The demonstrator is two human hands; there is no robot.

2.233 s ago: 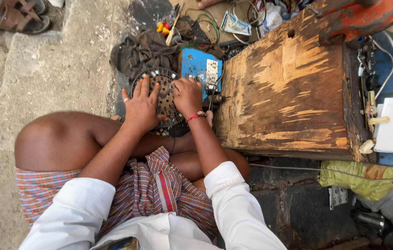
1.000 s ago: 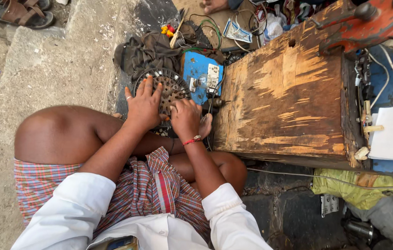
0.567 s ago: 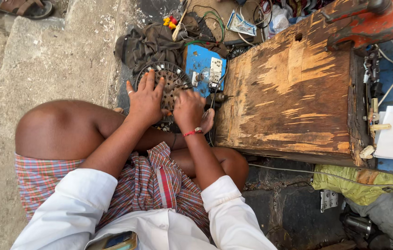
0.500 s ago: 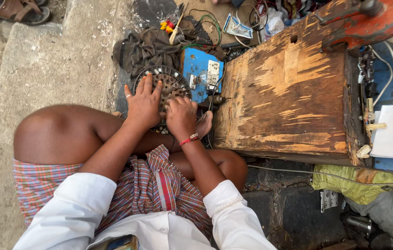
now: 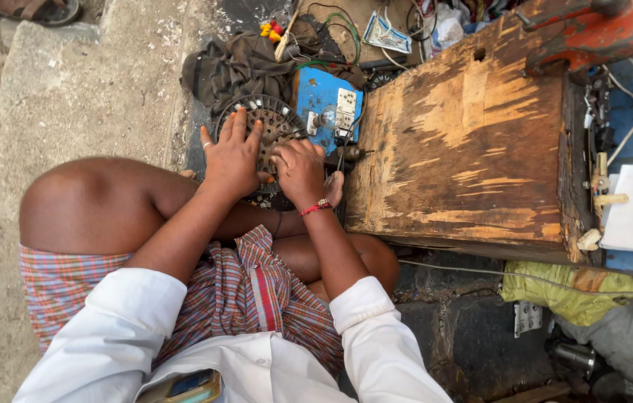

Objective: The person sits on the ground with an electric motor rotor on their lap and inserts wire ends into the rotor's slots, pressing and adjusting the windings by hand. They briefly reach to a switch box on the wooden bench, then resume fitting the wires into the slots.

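The round motor stator point(image 5: 268, 127) is a dark metal disc with many slots and small pale tabs along its rim. It lies flat on the ground, between a dark cloth and a blue switch board. Its near half is covered by two hands, so only the far rim and part of the centre are visible.

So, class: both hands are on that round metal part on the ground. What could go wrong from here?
1. The left hand lies flat on the round slotted metal part; its edges might nick fingers.
2. The right hand works close to the blue switch board and loose wires; a shock seems possible if they are live.
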